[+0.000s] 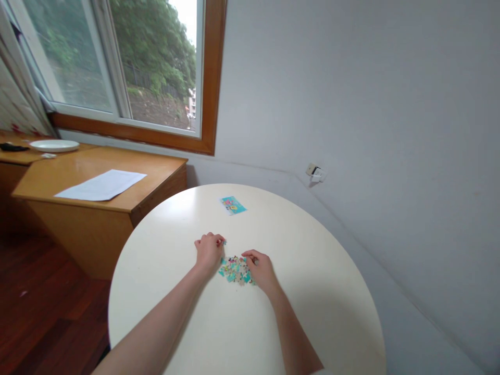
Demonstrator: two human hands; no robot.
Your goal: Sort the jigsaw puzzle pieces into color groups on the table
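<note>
A small puzzle piece (224,242) is held by the left hand (209,251), pinched at the fingertips on its right side, with the other fingers curled; the hand is rested low over the white round table (300,245), just beyond the far left edge of a pile of puzzle pieces (236,271). The right hand (261,268) is placed at the right edge of that pile, its fingers half bent and directed left over the pieces; whether any piece is gripped there cannot be told, as the fingertips are too small to be read. The pile, mixed teal, cream and darker bits, is spread between the two hands; farther off on the table, well apart from the pile, a picture card (233,205) in teal with colored figures is laid flat.
</note>
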